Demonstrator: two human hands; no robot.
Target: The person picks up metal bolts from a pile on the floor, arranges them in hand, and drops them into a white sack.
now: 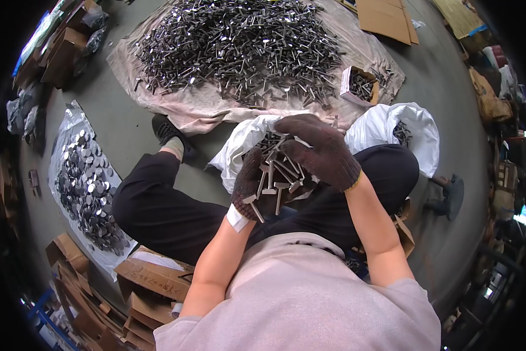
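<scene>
My left hand, in a dark knit glove, is curled around a loose bunch of T-shaped metal pieces. Their shanks and flat heads point in several directions. My right hand, gloved the same way, arches over the far side of the bunch. Its fingers are stretched out with the thumb apart, and I see nothing gripped between them. Beneath both hands, between my legs, stands an open white bag with more such pieces inside, partly hidden by the gloves.
A large heap of metal pieces covers a pale cloth ahead. On its right edge sits a small box of pieces. A second white bag stands by my right knee. Round discs lie on plastic at left, near cardboard.
</scene>
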